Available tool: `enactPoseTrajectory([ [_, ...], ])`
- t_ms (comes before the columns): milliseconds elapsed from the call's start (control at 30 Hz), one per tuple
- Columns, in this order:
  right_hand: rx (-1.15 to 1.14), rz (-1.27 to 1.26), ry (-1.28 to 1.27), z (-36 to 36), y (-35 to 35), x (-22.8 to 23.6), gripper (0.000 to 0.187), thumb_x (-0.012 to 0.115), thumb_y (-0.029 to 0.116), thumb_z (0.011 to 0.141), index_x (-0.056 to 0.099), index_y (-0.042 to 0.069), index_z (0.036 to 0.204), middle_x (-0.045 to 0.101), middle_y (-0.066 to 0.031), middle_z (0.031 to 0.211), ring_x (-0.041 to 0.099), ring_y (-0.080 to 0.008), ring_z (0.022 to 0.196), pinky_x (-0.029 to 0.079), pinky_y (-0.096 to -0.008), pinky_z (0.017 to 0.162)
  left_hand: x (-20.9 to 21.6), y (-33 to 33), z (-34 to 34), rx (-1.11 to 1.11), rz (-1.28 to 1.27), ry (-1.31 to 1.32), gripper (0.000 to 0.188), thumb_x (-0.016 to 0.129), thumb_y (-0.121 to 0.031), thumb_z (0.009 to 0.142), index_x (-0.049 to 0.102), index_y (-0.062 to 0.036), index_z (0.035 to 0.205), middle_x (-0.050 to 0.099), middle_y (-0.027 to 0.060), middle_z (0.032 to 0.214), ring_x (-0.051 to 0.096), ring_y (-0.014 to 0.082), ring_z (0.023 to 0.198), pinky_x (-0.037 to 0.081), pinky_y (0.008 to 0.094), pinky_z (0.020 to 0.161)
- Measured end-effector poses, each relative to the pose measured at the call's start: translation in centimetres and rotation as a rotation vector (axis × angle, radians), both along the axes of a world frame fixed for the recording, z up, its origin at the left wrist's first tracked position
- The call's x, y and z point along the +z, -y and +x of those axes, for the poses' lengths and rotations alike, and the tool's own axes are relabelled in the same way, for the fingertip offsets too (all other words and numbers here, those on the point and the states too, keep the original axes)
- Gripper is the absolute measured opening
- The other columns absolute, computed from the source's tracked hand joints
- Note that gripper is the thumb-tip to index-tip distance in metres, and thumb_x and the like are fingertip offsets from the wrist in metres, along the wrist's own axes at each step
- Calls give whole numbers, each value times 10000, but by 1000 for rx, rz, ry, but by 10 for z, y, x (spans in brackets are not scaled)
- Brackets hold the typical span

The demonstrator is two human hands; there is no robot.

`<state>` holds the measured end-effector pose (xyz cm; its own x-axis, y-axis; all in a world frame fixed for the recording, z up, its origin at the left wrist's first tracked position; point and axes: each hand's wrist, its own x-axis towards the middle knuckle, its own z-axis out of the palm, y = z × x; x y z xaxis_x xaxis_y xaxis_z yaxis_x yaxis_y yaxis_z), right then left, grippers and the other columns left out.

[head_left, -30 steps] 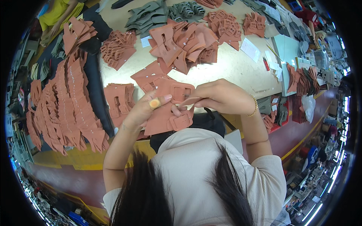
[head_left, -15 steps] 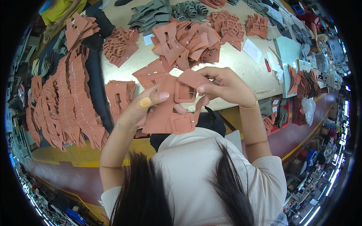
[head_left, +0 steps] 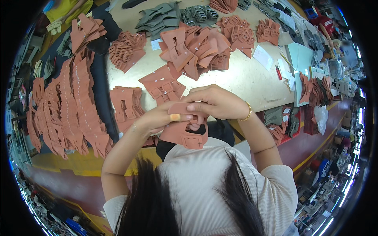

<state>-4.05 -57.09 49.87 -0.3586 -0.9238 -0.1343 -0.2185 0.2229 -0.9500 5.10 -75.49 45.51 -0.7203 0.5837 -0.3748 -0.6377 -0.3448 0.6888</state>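
Observation:
Both my hands are closed on a salmon-coloured sandal upper [head_left: 173, 134] held up over the table's near edge. My left hand [head_left: 151, 120], with a small plaster on one digit, pinches the upper from its left side. The fingers of my right hand [head_left: 218, 103] press on a rounded strap end [head_left: 180, 107], which lies across toward my left hand. A covered buckle [head_left: 192, 141] hangs on the lower strap, in front of my shirt. Fingertips show through the opening between the straps; the upper buckle is mostly hidden by my fingers. Just beyond lies another buckled upper [head_left: 163, 84].
Piles of salmon uppers [head_left: 197, 49] and grey-green pieces [head_left: 159, 19] cover the far table [head_left: 252, 88]. Long rows of salmon pieces [head_left: 65, 102] lie at left. A paper sheet [head_left: 263, 58] and a red pen [head_left: 278, 72] are at right. A red crate [head_left: 293, 128] stands beside the table.
My hands have come together, my right hand lower and left. The strap end now lies toward my left hand, and the upper buckle has gone behind my fingers.

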Motion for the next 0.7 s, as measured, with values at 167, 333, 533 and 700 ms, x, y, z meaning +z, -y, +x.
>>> enactPoseTrajectory([
  [167,-55,113,149,0,-4,-3,241,591,140,915,647,20,1116,673,-86,782,669,-125,632,531,-245,554,-16,-9,5,25,-11,-22,393,655,-186,885,541,16,1202,631,85,1037,608,135,927,511,263,768],
  [333,-295,109,370,-10,-21,-4,233,647,97,885,637,-16,1089,671,-50,830,659,-95,680,550,-227,580,-19,-9,15,282,55,104,490,620,-191,841,500,65,1242,606,152,1153,626,235,1043,507,310,829],
  [533,-307,-11,339,-13,-32,-13,192,622,79,903,616,-50,1045,655,-58,846,661,-111,710,554,-233,625,-21,-3,26,544,177,138,555,639,-202,828,454,43,1290,601,157,1126,628,269,1024,530,344,800],
  [700,-281,-26,230,-17,-33,-13,182,596,56,915,617,-49,1062,655,-68,833,656,-116,710,551,-239,648,-18,2,26,594,102,-50,492,684,-204,821,458,-29,1221,602,145,1018,635,219,766,537,346,693],
])
